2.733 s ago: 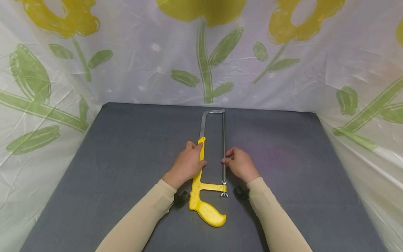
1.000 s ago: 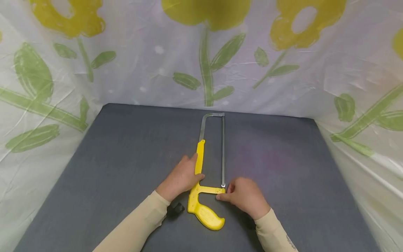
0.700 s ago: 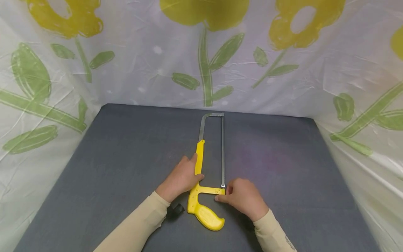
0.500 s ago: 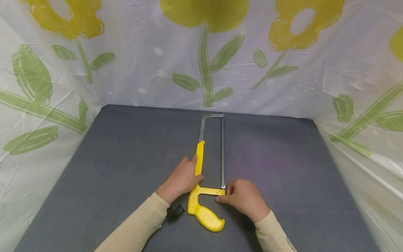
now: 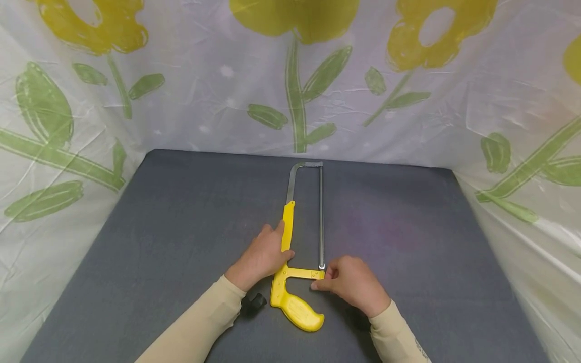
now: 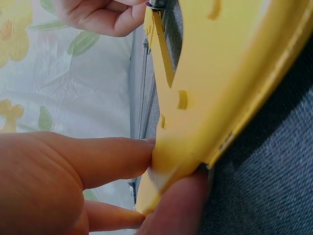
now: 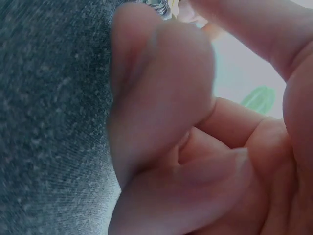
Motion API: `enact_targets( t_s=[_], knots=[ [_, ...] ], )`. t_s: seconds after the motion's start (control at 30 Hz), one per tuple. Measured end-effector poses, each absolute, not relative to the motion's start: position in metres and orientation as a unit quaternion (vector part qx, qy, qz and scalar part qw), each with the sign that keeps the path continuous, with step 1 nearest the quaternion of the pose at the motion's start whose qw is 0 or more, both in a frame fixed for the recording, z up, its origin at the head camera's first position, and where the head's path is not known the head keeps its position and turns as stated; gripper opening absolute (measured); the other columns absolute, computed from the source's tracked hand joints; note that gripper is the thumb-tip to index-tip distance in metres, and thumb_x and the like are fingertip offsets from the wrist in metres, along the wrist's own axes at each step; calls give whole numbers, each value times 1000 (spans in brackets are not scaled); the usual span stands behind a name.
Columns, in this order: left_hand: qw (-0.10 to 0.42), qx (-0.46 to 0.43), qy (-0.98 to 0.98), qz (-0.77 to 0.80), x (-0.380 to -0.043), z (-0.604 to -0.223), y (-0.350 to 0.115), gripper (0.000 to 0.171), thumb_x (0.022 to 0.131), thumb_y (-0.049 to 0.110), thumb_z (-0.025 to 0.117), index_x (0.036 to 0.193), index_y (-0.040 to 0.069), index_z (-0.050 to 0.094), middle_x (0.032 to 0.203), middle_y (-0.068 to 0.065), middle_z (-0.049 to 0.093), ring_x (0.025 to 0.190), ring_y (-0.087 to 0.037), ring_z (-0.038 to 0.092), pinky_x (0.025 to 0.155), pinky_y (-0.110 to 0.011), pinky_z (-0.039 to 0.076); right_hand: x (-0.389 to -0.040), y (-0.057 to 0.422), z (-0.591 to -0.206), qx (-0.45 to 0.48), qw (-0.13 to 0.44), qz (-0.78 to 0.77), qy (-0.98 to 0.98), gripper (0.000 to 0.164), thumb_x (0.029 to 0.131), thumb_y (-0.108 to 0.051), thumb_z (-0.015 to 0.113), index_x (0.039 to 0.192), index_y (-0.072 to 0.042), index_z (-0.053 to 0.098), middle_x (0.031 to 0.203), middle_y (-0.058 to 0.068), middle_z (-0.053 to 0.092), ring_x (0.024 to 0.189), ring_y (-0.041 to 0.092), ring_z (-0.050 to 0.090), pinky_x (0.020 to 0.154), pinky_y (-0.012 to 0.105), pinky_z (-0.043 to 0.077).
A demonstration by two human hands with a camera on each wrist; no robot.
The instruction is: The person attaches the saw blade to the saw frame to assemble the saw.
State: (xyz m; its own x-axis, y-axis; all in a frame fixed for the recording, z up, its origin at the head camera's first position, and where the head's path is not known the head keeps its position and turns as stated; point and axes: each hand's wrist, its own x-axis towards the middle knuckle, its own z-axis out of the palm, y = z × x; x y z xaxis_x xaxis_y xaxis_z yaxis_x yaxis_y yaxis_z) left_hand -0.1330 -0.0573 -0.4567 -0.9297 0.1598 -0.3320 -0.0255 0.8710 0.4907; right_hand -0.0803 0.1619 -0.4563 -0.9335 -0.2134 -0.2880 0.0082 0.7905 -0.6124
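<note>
A hacksaw with a yellow frame and handle (image 5: 300,312) lies flat, its grip toward the person. Its blade (image 5: 322,217) runs along the right side, parallel to the steel bow. My left hand (image 5: 260,256) grips the yellow back of the frame between thumb and fingers; the left wrist view shows them on the yellow metal (image 6: 215,83) from close by. At the blade's near end, my right hand (image 5: 356,283) pinches the wing nut below the yellow crossbar, its fingers curled. The fingers hide the nut in the head view; shiny metal (image 7: 159,6) shows past the fingertips in the right wrist view.
The hacksaw lies on a dark grey cloth-covered table (image 5: 204,201). Around the table's back and sides hangs a whitish sheet (image 5: 218,101) with yellow flowers and green leaves. A black wrist device (image 5: 255,303) sits under the left sleeve.
My right hand has moved from the blade's middle back to the wing nut at its near end. My left hand has shifted down the frame. Over the last second both hands have barely moved.
</note>
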Motion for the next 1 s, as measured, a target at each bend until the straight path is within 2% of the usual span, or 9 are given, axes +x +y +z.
enact_targets(
  t_s=[0.37,0.8,1.0],
  knots=[
    [182,37,949,253,-133,-457,-58,91,98,31,82,170,5,32,142,-26,54,92,-23,62,84,-40,60,-79,161,-457,-50,179,-322,928,42,76,-43,97,67,-20,65,58,-8,53,53,11,45,51,28,34],
    [183,40,950,250,-134,-457,-59,92,98,31,82,170,5,31,146,-27,52,94,-24,63,85,-41,60,-81,166,-459,-73,189,-333,921,35,81,-39,92,68,-20,65,57,-10,52,53,9,44,51,27,33],
    [186,39,949,252,-134,-457,-59,92,98,32,81,171,6,31,147,-27,52,94,-25,63,86,-41,60,-82,171,-458,-74,196,-345,915,33,82,-40,91,72,-21,66,58,-9,54,56,10,47,53,27,36]
  ],
)
